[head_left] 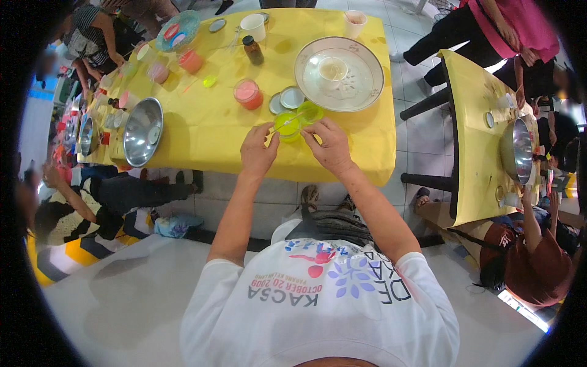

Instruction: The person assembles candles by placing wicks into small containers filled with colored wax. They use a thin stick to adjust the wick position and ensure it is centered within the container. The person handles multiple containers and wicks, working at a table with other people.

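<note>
My left hand and my right hand meet at the table's near edge, on either side of a small cup of bright yellow-green stuff. Fingertips of both hands are pinched close to its rim. A thin pale stick or strand lies slantwise across the top between them; it is too small to tell its kind. Just behind my right fingers is a second yellow-green cup. Two round metal lids lie beyond, beside a clear cup of pink-red stuff.
A large white basin holding a white cup stands at the far right. A dark brown bottle is further back. To the left is a steel bowl. People work around this table and another yellow-covered table.
</note>
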Available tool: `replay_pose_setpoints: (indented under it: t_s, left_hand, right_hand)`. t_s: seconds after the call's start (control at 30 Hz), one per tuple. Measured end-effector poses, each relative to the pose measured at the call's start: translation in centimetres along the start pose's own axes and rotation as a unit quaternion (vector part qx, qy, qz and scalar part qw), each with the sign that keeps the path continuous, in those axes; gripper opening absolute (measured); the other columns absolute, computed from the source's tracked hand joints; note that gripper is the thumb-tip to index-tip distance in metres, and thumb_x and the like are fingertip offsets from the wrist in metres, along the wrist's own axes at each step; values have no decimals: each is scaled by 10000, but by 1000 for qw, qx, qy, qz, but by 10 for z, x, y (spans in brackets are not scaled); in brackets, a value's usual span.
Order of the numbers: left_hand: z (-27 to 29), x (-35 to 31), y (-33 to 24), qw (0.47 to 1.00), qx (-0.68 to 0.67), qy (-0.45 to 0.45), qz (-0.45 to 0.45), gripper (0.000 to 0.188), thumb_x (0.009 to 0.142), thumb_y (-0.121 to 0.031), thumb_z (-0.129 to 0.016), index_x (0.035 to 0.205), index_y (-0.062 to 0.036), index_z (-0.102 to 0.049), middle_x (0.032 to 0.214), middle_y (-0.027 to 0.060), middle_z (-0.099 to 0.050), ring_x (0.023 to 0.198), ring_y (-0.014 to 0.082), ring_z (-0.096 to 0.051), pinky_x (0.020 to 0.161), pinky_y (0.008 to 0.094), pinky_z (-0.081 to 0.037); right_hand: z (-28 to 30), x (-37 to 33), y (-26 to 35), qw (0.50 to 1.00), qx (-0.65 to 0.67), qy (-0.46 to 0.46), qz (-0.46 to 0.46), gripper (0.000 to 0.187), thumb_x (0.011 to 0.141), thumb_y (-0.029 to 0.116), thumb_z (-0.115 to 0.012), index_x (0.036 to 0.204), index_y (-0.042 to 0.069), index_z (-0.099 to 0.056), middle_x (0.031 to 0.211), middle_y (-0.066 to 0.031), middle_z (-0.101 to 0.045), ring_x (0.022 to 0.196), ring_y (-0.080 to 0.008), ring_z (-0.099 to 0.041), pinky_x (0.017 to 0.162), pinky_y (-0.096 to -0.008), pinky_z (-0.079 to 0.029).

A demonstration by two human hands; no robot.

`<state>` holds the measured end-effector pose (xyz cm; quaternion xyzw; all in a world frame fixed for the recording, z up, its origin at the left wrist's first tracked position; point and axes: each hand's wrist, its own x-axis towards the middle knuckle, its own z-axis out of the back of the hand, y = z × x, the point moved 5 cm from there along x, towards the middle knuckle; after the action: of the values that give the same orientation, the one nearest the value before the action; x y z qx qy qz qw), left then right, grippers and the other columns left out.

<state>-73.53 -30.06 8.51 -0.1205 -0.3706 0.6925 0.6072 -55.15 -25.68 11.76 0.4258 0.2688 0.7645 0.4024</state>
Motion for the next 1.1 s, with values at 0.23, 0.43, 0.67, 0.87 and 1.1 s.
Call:
replay_pose_setpoints:
  t_s: [0.23,0.43,0.67,0.87,1.1]
  left_hand:
    - [-6,-12,15,996,-49,30,67,644,692,-178,-743,1242,2,-460,1104,164,-529,974,285,-534,853,368,-449]
    - [-27,-28,40,995,-40,48,79,785,669,-197,-770,1315,29,-387,1259,193,-449,1166,321,-430,1007,398,-345]
    - [-36,-29,36,994,-50,54,84,833,667,-189,-787,1340,31,-350,1315,208,-403,1214,335,-392,1040,411,-307]
    - [-39,-25,41,995,-73,48,48,821,678,-165,-784,1337,51,-343,1304,225,-412,1211,336,-405,1033,411,-322]
    - [-48,-14,37,990,-127,45,30,820,652,-137,-792,1321,61,-362,1297,226,-422,1203,348,-419,1025,413,-334]
  right_hand:
    - [5,-5,-10,999,45,-28,-11,75,771,101,-669,807,49,-628,785,-104,-588,738,-280,-586,630,-353,-471]
    - [9,-3,-1,991,122,-50,-35,78,782,104,-674,822,43,-647,778,-100,-601,723,-260,-592,632,-348,-473]
    - [6,-11,-5,989,126,-57,-53,103,793,138,-670,834,49,-640,800,-97,-590,733,-265,-589,639,-345,-470]
    - [10,-13,-3,988,124,-60,-71,120,796,155,-675,864,62,-640,802,-89,-583,723,-243,-575,631,-331,-454]
    - [17,-16,-5,980,157,-82,-89,155,796,177,-684,859,41,-643,774,-81,-598,707,-204,-574,621,-307,-446]
